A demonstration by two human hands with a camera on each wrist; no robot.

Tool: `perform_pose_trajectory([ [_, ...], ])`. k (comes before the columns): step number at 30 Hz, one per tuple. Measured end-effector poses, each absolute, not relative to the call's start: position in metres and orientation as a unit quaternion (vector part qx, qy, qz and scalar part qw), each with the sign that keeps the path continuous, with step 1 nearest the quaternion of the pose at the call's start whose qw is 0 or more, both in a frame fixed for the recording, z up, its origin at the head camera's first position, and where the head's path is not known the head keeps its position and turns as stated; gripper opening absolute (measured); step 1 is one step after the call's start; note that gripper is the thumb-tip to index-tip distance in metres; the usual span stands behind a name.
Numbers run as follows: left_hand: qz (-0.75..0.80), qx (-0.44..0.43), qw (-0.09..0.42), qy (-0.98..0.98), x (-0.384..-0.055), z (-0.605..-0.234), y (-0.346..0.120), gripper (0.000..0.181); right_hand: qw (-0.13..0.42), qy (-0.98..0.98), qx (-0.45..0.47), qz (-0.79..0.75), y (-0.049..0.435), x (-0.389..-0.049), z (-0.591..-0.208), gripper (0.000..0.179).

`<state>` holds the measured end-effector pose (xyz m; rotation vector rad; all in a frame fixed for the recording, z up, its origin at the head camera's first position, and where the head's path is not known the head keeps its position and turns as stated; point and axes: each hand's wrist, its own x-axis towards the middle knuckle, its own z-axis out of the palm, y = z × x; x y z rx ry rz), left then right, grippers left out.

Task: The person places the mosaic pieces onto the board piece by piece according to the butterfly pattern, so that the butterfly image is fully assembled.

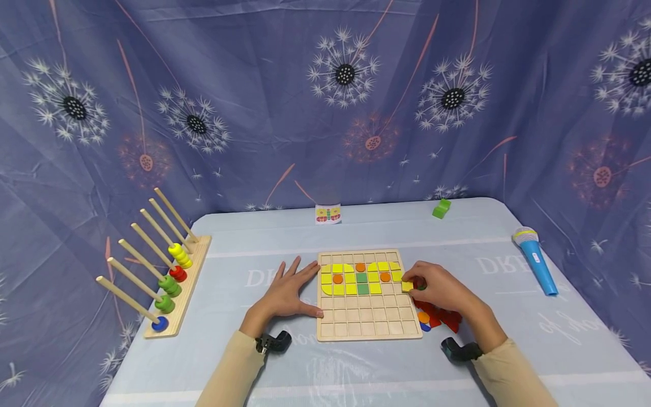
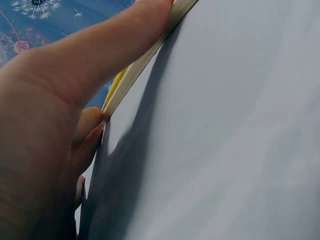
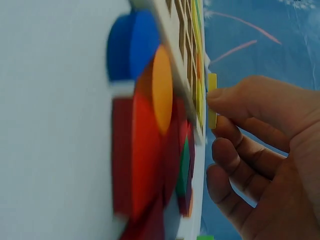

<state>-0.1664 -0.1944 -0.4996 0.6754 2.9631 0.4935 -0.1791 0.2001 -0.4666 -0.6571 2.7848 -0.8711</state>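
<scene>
A wooden grid board (image 1: 368, 315) lies mid-table, its upper rows partly filled with yellow tiles (image 1: 338, 289), orange discs (image 1: 360, 267) and green squares (image 1: 363, 288). My left hand (image 1: 289, 291) rests spread at the board's left side, thumb and fingertips on its edge. Between thumb and forefinger, my right hand (image 1: 438, 287) pinches a yellow tile (image 3: 212, 101) at the board's right edge. Beneath and beside that hand lies a pile of loose pieces, with red ones (image 3: 146, 160), an orange disc (image 3: 162, 89) and a blue piece (image 3: 134, 46); the hand partly hides it in the head view.
Behind the board lies a small picture card (image 1: 328, 214) with a butterfly pattern. A peg stand (image 1: 190, 288) with coloured beads stands at the left. A green block (image 1: 441, 208) sits at the back right, and a blue toy microphone (image 1: 538, 261) lies far right.
</scene>
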Motion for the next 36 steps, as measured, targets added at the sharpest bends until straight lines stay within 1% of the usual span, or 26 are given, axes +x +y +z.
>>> perform_pose_trajectory([
  [11,0.179,0.224,0.033,0.957,-0.166,-0.498,-0.195,0.119,0.073,0.924,-0.267,-0.265,0.164,-0.185,-0.468,0.029],
  [17,0.180,0.222,0.033,0.958,-0.166,-0.497,-0.194,0.119,0.058,0.923,-0.282,-0.257,0.158,-0.184,-0.467,0.028],
  [20,0.177,0.221,0.033,0.958,-0.166,-0.497,-0.194,0.119,0.063,0.922,-0.279,-0.262,0.158,-0.184,-0.468,0.029],
  [24,0.178,0.222,0.032,0.958,-0.166,-0.497,-0.194,0.118,0.066,0.920,-0.261,-0.284,0.166,-0.184,-0.467,0.028],
  [27,0.178,0.223,0.031,0.958,-0.166,-0.498,-0.194,0.118,0.057,0.924,-0.237,-0.294,0.177,-0.183,-0.465,0.025],
  [31,0.175,0.221,0.031,0.959,-0.167,-0.499,-0.195,0.118,0.045,0.933,-0.209,-0.288,0.198,-0.182,-0.463,0.022],
  [36,0.176,0.220,0.032,0.959,-0.166,-0.499,-0.195,0.119,0.049,0.940,-0.171,-0.290,0.231,-0.180,-0.463,0.025],
])
